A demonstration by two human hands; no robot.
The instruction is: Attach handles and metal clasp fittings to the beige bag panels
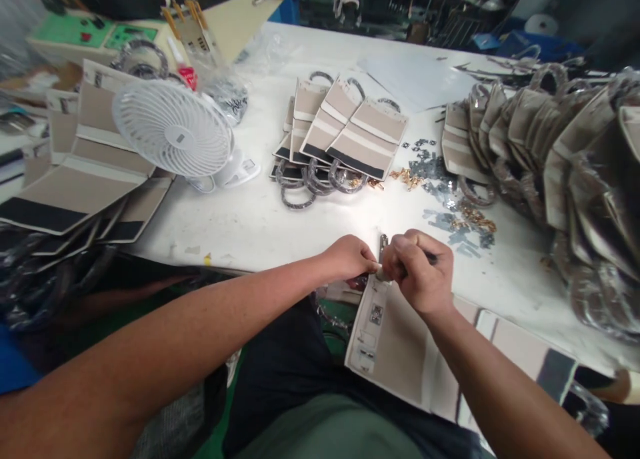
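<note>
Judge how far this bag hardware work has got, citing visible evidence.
Done, seemingly: the bag pile at right. In hand: left hand and right hand pinch a metal fitting at the top edge of the beige bag. Left: probably the fanned bags and loose fittings on the table.

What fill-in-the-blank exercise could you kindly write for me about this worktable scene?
1. The fan on the table is ___ in colour.
2. The left hand and right hand pinch a metal piece above a beige bag; the fan stands to their ___.
3. The biggest heap of bags lies on the table's ___ side.
Missing words: white; left; right.
</note>
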